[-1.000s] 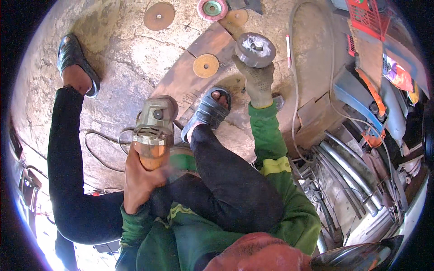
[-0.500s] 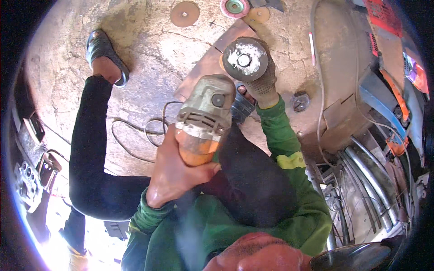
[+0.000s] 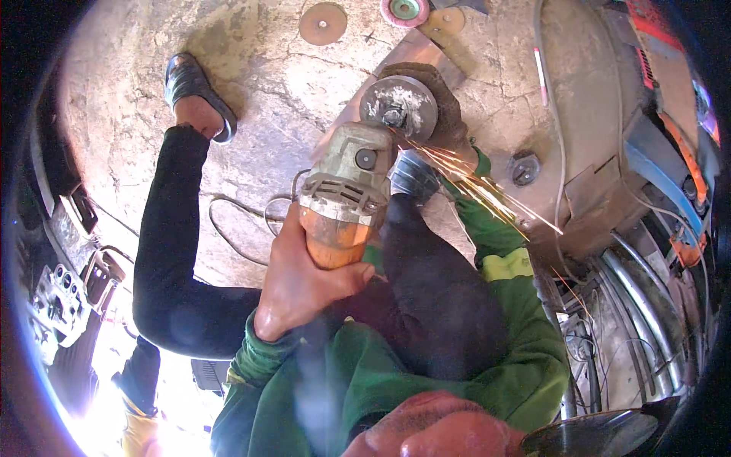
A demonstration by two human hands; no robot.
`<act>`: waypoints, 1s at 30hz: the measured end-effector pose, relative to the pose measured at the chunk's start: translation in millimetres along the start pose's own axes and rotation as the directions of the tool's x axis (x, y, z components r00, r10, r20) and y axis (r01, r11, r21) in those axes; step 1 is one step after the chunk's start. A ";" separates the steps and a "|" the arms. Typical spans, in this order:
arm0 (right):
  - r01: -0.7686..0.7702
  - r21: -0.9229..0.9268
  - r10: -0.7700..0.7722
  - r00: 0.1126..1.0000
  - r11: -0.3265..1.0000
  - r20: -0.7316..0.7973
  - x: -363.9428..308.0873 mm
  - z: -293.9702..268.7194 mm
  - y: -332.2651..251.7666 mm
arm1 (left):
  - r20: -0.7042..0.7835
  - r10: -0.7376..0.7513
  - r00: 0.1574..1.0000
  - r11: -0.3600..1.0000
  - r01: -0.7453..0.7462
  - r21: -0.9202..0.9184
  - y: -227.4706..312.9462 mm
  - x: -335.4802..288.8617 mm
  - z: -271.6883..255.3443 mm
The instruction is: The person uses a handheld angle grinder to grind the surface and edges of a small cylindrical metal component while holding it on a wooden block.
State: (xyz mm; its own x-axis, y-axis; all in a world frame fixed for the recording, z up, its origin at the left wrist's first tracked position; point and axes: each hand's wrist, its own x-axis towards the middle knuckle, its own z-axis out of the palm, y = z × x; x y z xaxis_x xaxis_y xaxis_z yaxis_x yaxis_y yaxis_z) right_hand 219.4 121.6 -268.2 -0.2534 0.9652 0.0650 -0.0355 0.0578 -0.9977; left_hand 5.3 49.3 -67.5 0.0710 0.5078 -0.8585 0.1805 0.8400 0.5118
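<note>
My left hand (image 3: 301, 289), bare, is wrapped round the orange body of an angle grinder (image 3: 346, 183). The grinder's grey gear head points away from me, and its wheel is hidden from view. My right hand (image 3: 451, 114), in a dark glove, grips a round grey metal disc (image 3: 419, 103) with white patches and a bolt-like stud at its centre. The grinder's head meets the near side of the disc by the stud. Sparks (image 3: 480, 183) fly from there toward the lower right, across my green right sleeve.
A flat metal sheet (image 3: 415, 49) lies on the floor beneath the disc. Beyond are a brown cutting disc (image 3: 324, 23) and a pink-rimmed wheel (image 3: 404, 9). A cord (image 3: 228, 232) loops left of the grinder. Metal tubes (image 3: 640, 286) and blue panels (image 3: 659, 179) crowd the right.
The metal disc has come down and left to the grinder's head and tilted, and sparks now stream off it. Both hands keep their holds. The whole view has shifted slightly.
</note>
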 end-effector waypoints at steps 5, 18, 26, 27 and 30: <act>-0.047 -0.019 0.048 0.997 0.999 0.053 -1.6 -0.6 -8.6 | -0.030 -0.031 0.999 0.997 0.033 0.065 -2.5 -1.6 -4.5; -0.030 0.026 0.029 0.998 0.999 0.056 -0.7 5.0 -8.0 | 0.033 -0.031 0.999 0.998 0.032 -0.045 0.2 -5.1 0.5; 0.106 -0.215 -0.099 0.994 0.971 0.046 2.3 -6.3 -20.2 | 0.028 -0.023 0.999 0.998 0.025 -0.050 6.4 -2.9 -3.4; 0.108 -0.236 -0.103 0.994 0.966 0.035 1.1 -7.8 -20.5 | 0.028 -0.029 0.999 0.999 0.030 -0.035 7.7 -2.6 -3.2; 0.212 -0.253 -0.212 0.977 0.944 0.029 5.9 -4.2 -17.3 | 0.056 -0.024 0.998 0.998 0.027 -0.053 11.0 -4.0 -0.8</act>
State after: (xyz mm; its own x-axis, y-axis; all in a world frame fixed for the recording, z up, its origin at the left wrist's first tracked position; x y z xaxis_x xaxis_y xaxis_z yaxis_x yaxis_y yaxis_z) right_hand 222.5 127.4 -250.6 -0.2682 0.9232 0.2752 0.1572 0.3238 -0.9330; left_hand 6.2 56.7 -58.4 0.1217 0.4762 -0.8709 0.1301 0.8622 0.4896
